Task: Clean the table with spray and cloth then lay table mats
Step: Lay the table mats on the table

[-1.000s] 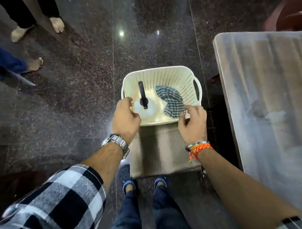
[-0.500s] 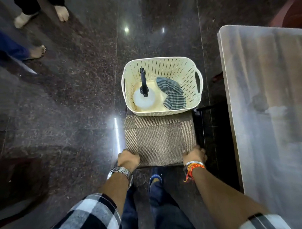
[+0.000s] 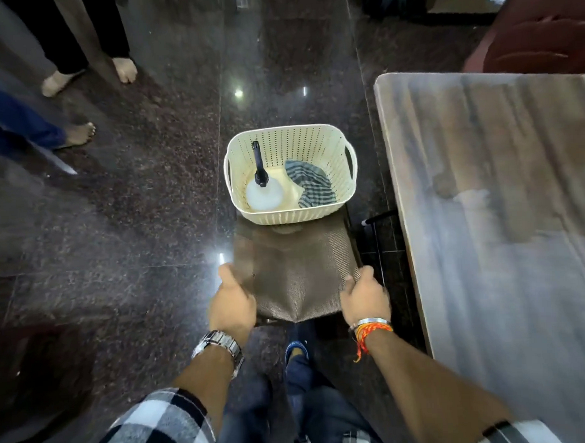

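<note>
A stack of brown woven table mats (image 3: pixel 296 267) lies on a low stand, its far end under a cream perforated basket (image 3: pixel 284 216). In the basket stand a white spray bottle (image 3: pixel 263 193) with a black nozzle and a striped cloth (image 3: pixel 311 184). My left hand (image 3: pixel 232 303) grips the mats' near left edge. On the near right edge my right hand (image 3: pixel 365 296) is closed the same way. The near end of the mats sags between my hands. The grey table (image 3: pixel 500 220) stands to the right.
Dark polished stone floor all around. Two people's bare feet (image 3: pixel 123 69) (image 3: pixel 79 134) stand at the upper left. A dark red seat (image 3: pixel 536 37) is behind the table. A black stand leg (image 3: pixel 379 216) pokes out between basket and table. My own feet are below the mats.
My hands left the basket's near rim, came back to the mats' near corners and took hold. The near end of the mats is now raised and sagging; the view has pulled back.
</note>
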Tool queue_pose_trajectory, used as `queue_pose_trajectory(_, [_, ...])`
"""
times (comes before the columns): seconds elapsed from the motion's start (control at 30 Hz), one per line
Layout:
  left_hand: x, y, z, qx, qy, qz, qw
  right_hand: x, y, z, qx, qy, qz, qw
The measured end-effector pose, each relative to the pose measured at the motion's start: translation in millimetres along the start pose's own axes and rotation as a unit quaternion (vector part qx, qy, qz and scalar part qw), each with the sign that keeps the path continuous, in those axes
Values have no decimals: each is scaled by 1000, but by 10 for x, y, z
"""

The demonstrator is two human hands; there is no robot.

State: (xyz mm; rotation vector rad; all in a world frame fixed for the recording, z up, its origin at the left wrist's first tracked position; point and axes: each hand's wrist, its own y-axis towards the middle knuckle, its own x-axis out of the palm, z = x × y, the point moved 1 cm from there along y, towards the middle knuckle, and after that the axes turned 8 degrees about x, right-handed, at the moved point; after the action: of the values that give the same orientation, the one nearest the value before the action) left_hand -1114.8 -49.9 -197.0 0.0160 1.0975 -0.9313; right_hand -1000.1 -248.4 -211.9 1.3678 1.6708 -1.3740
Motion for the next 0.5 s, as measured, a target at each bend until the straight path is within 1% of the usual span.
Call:
queue_pose_trajectory(0.07, [-99, -118, 67, 76, 17, 20, 997, -164, -133, 22, -27, 10, 23, 999])
queue_pose_trajectory(0.17, [-285, -319, 138, 149, 42, 41, 987, -423, -388, 21, -49, 30, 61, 996])
queue_pose_trajectory(0.3, [-598, -770, 144, 202, -24, 124, 971, -744, -873, 128, -78, 40, 107, 990])
queue_pose_trajectory(0.33, [-689, -882, 142, 221, -47, 149, 963, -819, -989, 164, -79, 52, 118, 989])
queue_pose_trajectory(0.43, [-1012, -1222, 256, 306, -93, 215, 923, -1127, -1355, 285, -61, 117, 154, 979])
queue_pose_trajectory(0.5, [-1186, -1413, 436, 357, -91, 222, 903, -1369, -1545, 403, -44, 167, 177, 969])
